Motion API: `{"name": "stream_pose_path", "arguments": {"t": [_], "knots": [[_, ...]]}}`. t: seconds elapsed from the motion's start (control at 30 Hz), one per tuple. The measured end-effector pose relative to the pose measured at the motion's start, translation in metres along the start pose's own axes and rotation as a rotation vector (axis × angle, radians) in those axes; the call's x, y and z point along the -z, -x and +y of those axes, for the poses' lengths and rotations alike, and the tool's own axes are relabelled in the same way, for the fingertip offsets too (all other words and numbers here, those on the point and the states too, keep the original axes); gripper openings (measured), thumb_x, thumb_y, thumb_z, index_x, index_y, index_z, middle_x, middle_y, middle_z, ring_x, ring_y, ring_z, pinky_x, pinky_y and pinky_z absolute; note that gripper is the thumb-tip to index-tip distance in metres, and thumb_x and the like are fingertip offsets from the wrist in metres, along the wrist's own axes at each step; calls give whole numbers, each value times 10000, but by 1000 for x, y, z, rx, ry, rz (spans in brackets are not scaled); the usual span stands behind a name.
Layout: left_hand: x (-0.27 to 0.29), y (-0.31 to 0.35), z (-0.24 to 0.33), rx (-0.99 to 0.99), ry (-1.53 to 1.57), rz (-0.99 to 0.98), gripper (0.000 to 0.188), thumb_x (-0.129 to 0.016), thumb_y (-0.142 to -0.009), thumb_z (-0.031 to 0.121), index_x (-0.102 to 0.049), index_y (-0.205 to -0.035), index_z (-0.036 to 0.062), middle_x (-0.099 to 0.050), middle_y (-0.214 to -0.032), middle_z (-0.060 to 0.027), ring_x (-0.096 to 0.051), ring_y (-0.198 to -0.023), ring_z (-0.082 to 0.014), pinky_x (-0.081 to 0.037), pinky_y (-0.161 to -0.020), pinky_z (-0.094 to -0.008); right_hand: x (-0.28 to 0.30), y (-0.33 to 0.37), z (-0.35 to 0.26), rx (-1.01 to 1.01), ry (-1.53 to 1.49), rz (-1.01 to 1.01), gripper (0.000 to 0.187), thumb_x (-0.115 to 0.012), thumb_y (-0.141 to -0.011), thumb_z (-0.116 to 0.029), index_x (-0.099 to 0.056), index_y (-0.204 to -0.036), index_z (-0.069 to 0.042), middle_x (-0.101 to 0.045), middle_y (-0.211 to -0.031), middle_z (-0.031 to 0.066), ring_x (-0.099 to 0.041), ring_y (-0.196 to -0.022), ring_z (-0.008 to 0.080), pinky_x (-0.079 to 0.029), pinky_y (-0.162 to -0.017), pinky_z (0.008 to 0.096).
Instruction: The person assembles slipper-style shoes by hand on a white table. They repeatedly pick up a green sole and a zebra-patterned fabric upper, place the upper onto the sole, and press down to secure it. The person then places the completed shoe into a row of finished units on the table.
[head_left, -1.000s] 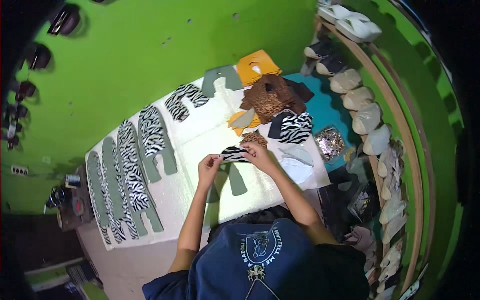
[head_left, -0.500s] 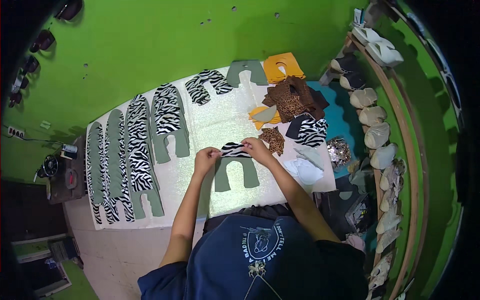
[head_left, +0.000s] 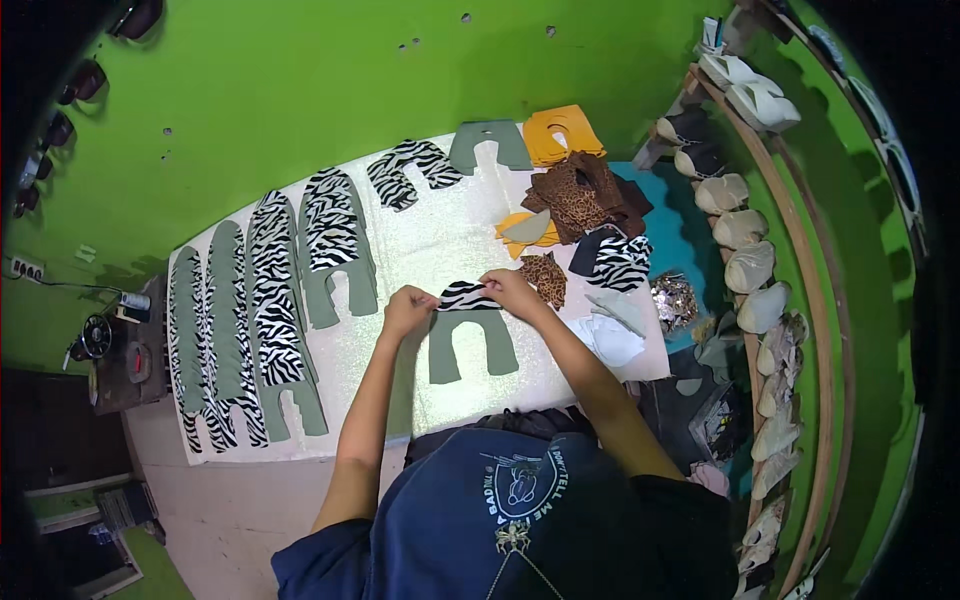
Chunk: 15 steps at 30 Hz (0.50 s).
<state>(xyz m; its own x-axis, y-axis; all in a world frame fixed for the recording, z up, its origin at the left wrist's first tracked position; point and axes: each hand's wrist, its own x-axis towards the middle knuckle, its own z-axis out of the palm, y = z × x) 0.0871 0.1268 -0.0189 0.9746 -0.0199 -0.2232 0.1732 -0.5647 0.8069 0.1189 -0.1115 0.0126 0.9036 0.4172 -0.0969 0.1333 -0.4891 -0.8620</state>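
Observation:
A small curved zebra-print piece of material [head_left: 464,295] is stretched between my two hands, over the top edge of a grey-green U-shaped cut piece [head_left: 445,352]. My left hand [head_left: 408,311] pinches its left end, and my right hand [head_left: 511,294] pinches the right end. The green piece lies on the table, its two legs pointing toward me. Whether the zebra piece touches it, I cannot tell. Just beyond my right hand is a small stack of leopard-print pieces [head_left: 545,279].
Overlapping rows of green and zebra pieces [head_left: 275,290] cover the table's left side. At the back lie zebra [head_left: 440,160], green [head_left: 465,147] and orange pieces [head_left: 592,133]. Brown leopard pieces [head_left: 575,195] and white ones [head_left: 610,340] lie right, beside a wooden rack [head_left: 765,170] of shoe forms.
Both hands have shifted very slightly away from me with the zebra-print piece, keeping their pinch at its ends. The green piece beneath stays in place.

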Motion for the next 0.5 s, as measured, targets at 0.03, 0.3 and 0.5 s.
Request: {"name": "stream_pose_path", "arguments": {"t": [0.03,0.3,0.5], "knots": [[1,0,2,15,8,11,235,-718,-681,276,-677,-769,62,-634,-747,-92,-610,-707,-195,-459,-640,-308,0,-1,0,4,-5,8,270,-674,-718,-145,-608,-925,14,-611,-749,118,-567,-659,165,-458,-614,278],[9,9,22,-13,-76,75,218,-741,-648,286,-675,-720,91,-639,-719,-78,-612,-697,-204,-457,-640,-309,5,-1,-3,-10,34,-28,272,-663,-723,-149,-607,-933,14,-617,-770,134,-579,-676,187,-460,-632,295],[3,17,21,63,-44,59,218,-722,-672,287,-674,-738,84,-648,-733,-82,-617,-691,-192,-462,-648,-302,1,1,2,-14,-7,-57,263,-657,-721,-151,-610,-927,5,-604,-731,116,-562,-642,185,-450,-607,296]]}}
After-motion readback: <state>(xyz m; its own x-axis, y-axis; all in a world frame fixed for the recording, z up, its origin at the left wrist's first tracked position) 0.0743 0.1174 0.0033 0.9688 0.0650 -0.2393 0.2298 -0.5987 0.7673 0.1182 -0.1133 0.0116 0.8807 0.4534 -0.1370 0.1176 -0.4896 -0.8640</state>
